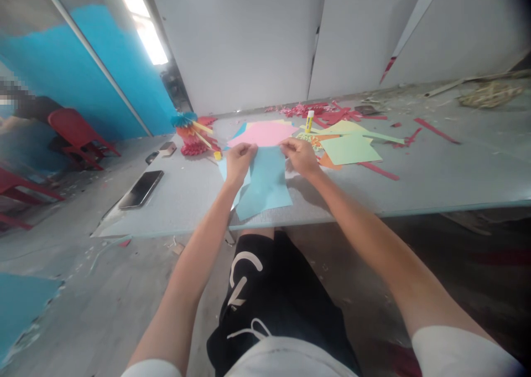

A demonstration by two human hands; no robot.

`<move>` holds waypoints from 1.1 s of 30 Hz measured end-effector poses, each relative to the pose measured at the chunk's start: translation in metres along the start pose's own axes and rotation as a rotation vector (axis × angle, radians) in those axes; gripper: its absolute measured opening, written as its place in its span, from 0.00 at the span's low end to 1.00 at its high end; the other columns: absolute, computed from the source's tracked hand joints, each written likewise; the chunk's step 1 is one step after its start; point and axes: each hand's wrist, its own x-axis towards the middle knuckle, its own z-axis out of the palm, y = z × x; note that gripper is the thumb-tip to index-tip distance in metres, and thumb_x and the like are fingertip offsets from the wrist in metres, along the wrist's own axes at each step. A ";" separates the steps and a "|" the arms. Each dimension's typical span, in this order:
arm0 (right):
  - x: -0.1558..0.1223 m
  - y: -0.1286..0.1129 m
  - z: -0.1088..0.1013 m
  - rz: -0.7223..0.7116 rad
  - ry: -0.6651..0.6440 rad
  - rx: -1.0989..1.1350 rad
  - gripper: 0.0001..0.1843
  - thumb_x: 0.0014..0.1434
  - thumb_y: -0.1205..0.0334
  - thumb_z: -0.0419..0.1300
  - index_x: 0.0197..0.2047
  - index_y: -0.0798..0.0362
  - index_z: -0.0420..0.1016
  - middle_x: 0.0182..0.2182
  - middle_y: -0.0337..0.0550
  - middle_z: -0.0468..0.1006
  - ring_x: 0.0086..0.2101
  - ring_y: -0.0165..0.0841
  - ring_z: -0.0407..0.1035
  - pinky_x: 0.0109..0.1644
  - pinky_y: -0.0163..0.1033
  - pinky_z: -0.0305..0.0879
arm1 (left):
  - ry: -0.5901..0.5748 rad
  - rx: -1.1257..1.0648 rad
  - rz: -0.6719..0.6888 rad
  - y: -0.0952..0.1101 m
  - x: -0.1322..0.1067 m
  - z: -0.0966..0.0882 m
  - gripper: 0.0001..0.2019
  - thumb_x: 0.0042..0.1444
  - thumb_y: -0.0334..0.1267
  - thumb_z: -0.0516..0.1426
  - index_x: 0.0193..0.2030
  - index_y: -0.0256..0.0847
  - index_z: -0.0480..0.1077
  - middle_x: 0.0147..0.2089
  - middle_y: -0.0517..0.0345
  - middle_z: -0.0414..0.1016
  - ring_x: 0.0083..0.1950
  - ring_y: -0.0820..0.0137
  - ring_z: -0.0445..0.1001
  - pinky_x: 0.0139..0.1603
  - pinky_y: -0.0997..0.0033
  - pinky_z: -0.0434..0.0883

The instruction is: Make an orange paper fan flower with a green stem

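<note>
A sheet of light blue paper (267, 180) is stretched between my two hands over the near part of the table. My left hand (240, 163) pinches its far left corner, while the fingers of my right hand (301, 154) close on its far right corner. Behind the sheet lies pink paper (263, 133), with yellow and blue paper edges showing under it. Another pale blue piece shows partly beneath my left hand. Close to my right hand stand a glue stick (309, 122) and a green paper sheet (352, 149). A yellow cap (218, 155) sits left of my left hand.
On the grey table (435, 172), a phone (141, 189) lies at the left edge, near a bundle of colourful crinkled paper (193, 136). Red paper strips (435, 130) are scattered right and back. Red chairs (78, 133) stand on the floor at left, beside a person.
</note>
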 end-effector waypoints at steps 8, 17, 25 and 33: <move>-0.001 0.001 0.003 -0.050 0.002 0.086 0.09 0.57 0.55 0.63 0.36 0.52 0.78 0.33 0.43 0.81 0.33 0.35 0.73 0.42 0.42 0.70 | -0.062 0.091 0.016 -0.003 0.000 -0.001 0.13 0.51 0.48 0.68 0.32 0.40 0.79 0.20 0.67 0.48 0.23 0.77 0.47 0.26 0.71 0.43; -0.001 0.000 0.002 -0.020 0.030 0.118 0.09 0.55 0.55 0.65 0.35 0.52 0.78 0.31 0.42 0.79 0.34 0.35 0.74 0.41 0.43 0.71 | -0.203 -0.116 -0.103 -0.001 -0.003 0.001 0.15 0.46 0.45 0.70 0.35 0.37 0.78 0.32 0.56 0.78 0.33 0.70 0.73 0.35 0.71 0.71; -0.003 -0.004 0.002 -0.012 0.000 0.102 0.10 0.54 0.54 0.67 0.37 0.51 0.79 0.34 0.43 0.80 0.35 0.35 0.74 0.41 0.41 0.71 | -0.198 -0.107 -0.072 0.001 -0.003 0.002 0.15 0.46 0.44 0.69 0.37 0.37 0.80 0.35 0.55 0.81 0.35 0.68 0.76 0.37 0.69 0.74; -0.003 -0.004 0.001 -0.025 -0.001 0.068 0.18 0.60 0.45 0.62 0.32 0.52 0.78 0.28 0.40 0.75 0.31 0.33 0.67 0.36 0.38 0.64 | -0.165 -0.001 0.004 -0.004 -0.001 0.001 0.13 0.46 0.38 0.67 0.40 0.38 0.82 0.37 0.55 0.82 0.37 0.67 0.76 0.39 0.69 0.73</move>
